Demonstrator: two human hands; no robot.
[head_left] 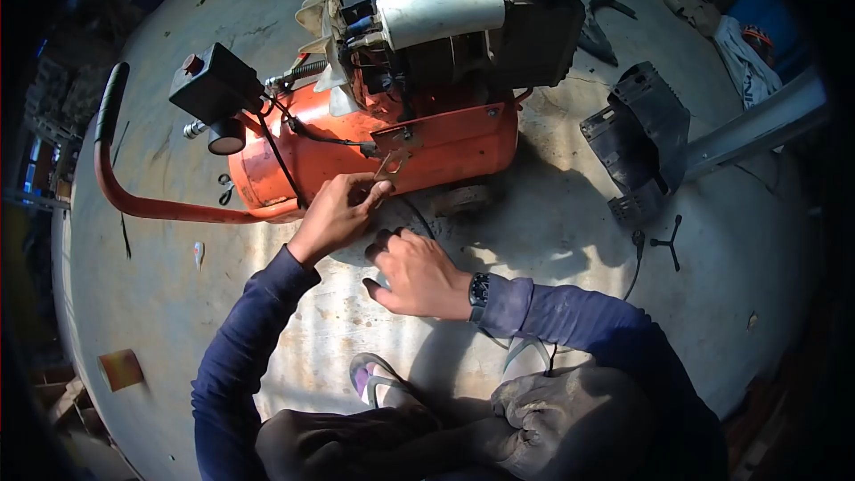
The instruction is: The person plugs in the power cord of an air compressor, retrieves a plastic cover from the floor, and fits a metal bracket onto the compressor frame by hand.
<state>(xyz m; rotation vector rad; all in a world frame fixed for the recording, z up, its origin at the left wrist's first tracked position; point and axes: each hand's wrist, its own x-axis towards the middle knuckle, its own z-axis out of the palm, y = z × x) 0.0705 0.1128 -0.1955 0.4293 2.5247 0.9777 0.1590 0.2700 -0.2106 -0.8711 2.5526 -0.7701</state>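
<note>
The left grip pinches a small, thin piece, too small to identify, held up against the smooth, rounded orange tank. Just beside it, the right grip is loosely spread, with nothing visible in it. The work looks partway: the pale, broad-bladed fan and glossy white cylinder are exposed, while a ribbed black cover lies off, on the stained concrete floor.

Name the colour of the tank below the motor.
Orange-red; the tank shows best in the head view.
</note>
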